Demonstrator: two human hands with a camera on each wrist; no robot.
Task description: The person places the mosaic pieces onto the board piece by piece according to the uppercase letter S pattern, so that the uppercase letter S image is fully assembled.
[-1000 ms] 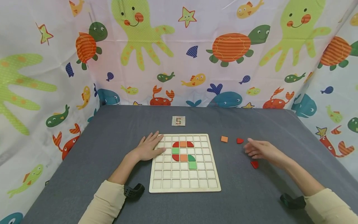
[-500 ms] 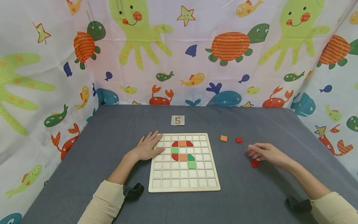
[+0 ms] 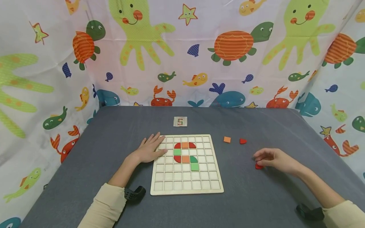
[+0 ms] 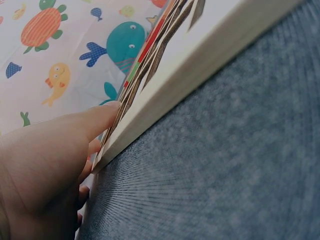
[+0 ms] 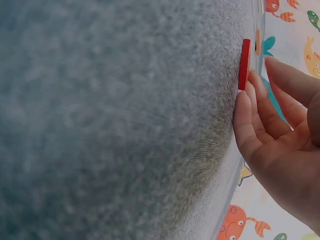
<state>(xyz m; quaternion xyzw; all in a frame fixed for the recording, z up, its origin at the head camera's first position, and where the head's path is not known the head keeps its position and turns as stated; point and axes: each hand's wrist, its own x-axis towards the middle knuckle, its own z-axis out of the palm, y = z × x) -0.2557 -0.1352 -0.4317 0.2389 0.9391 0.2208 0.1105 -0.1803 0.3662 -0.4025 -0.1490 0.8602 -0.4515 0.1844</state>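
My left hand (image 3: 146,151) rests with spread fingers on the left edge of a wooden grid board (image 3: 187,185). In the left wrist view, its thumb (image 4: 102,120) lies over the board's rim (image 4: 165,107). Red quarter-round tiles (image 3: 192,145), orange square tiles (image 3: 185,159), light green squares (image 3: 195,166) and a dark green quarter-round (image 3: 193,159) sit in the grid. Over a loose red tile (image 3: 258,166) hovers my right hand (image 3: 278,160), fingers bent. In the right wrist view, fingertips reach the lower end of that red tile (image 5: 244,65); thumb and fingers stand apart.
An orange square tile (image 3: 227,139) and another red tile (image 3: 243,141) lie right of the board on the grey cloth. Beyond the board is a small card (image 3: 180,121) with a coloured pattern on a grid. A printed sea-animal curtain (image 3: 182,66) surrounds the table.
My right hand has moved slightly right and nearer me, down over the near red tile, partly covering it. The left hand stays on the board. The head view has shifted slightly.
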